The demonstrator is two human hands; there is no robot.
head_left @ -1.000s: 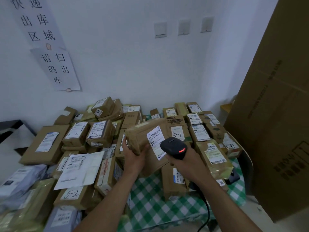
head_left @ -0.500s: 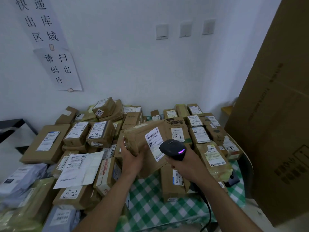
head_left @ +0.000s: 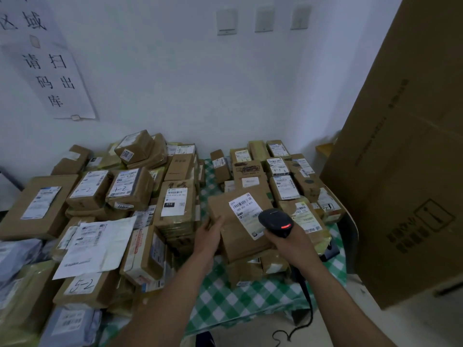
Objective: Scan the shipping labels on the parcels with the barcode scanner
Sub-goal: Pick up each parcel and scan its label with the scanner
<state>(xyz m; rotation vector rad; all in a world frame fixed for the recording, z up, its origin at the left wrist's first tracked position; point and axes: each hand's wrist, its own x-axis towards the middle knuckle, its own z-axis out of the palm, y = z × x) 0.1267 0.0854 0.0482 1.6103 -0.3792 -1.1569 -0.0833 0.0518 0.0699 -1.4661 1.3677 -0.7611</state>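
Note:
A brown paper parcel (head_left: 235,236) with a white shipping label (head_left: 246,214) lies tilted on the right-hand stack of parcels. My left hand (head_left: 209,234) holds its left edge, fingers on top. My right hand (head_left: 292,242) grips the black barcode scanner (head_left: 275,221), whose head sits just over the label's lower right corner with a red light lit. The scanner's cable (head_left: 304,314) drops off the table edge.
Many brown labelled parcels (head_left: 130,189) cover the green checked tablecloth (head_left: 225,301), piled high on the left. Loose white sheets (head_left: 97,246) lie on the left pile. A tall cardboard box (head_left: 406,159) stands at the right. A white wall with a sign is behind.
The parcel went from raised in my left hand down onto the right-hand stack. The scanner followed it, its light changing from purple to red. The camera tilted lower and closer.

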